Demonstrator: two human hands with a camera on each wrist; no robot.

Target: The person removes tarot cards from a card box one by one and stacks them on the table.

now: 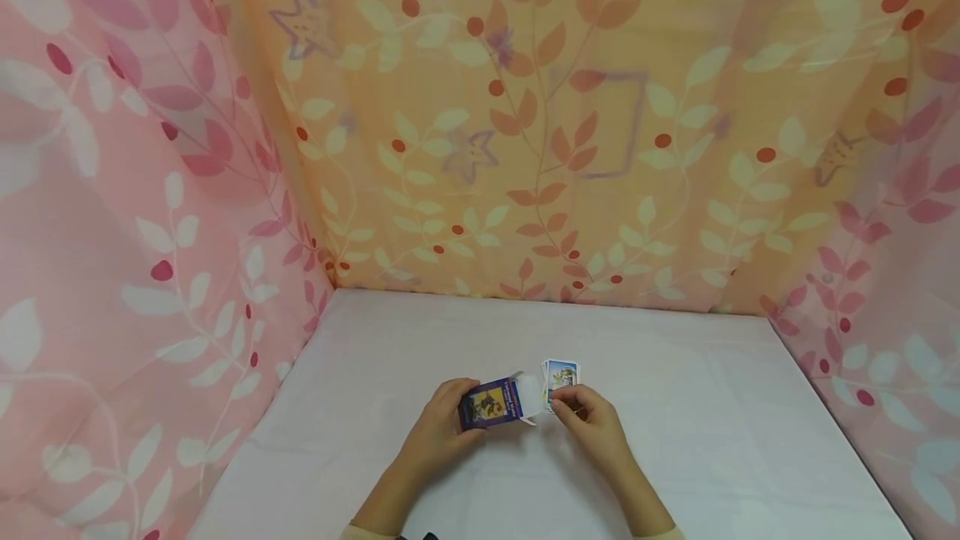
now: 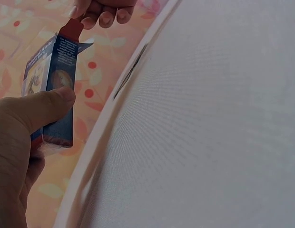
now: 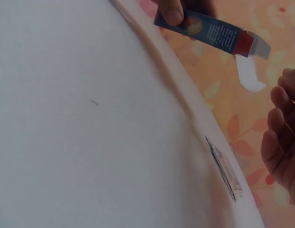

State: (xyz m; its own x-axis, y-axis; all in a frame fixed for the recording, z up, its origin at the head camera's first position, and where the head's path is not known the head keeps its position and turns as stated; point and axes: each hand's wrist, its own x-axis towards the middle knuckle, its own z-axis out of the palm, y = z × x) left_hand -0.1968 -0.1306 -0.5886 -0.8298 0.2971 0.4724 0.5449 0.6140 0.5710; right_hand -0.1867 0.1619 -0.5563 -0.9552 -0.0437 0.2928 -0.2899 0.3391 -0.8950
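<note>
My left hand [image 1: 444,425] grips a small dark-blue card box [image 1: 491,404] with a picture on its front. Its thumb [image 2: 57,102] lies along the narrow side in the left wrist view. At the box's right end the top is unfolded, and a white flap [image 1: 531,395] sticks out. Close beside that flap is my right hand [image 1: 596,423], fingers loosely bent, with nothing seen between them in the right wrist view. A small stack of picture cards [image 1: 562,375] lies on the table; the right fingertips overlap its lower edge in the head view.
A white cloth covers the table [image 1: 712,423]. Pink and orange leaf-patterned curtains [image 1: 540,123] hang behind it and on both sides. A small dark object [image 1: 430,536] shows at the bottom edge of the head view.
</note>
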